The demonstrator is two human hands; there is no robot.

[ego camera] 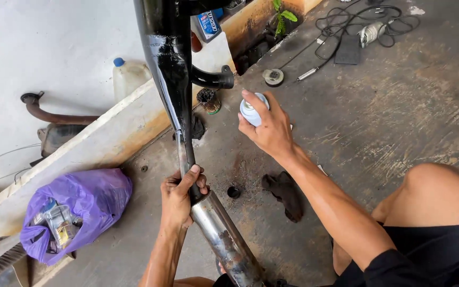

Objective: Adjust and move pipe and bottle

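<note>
A long exhaust pipe (170, 69) runs from the top centre down to the bottom centre; its upper part is glossy black, its lower part (224, 239) bare, stained metal. My left hand (180, 197) grips the pipe where black meets bare metal. My right hand (268, 128) holds a small white spray can (249, 111) just right of the pipe, a finger on its top, the can turned toward the black section. A short curved branch (212, 79) sticks out of the pipe to the right.
A purple plastic bag (81, 210) of small items lies at the left by a concrete ledge (107, 135). A dark rag (285, 192) and a small black cap (234, 192) lie on the floor. Cables (357, 18), a white jug (128, 77) and a rusty pipe (54, 116) are further off.
</note>
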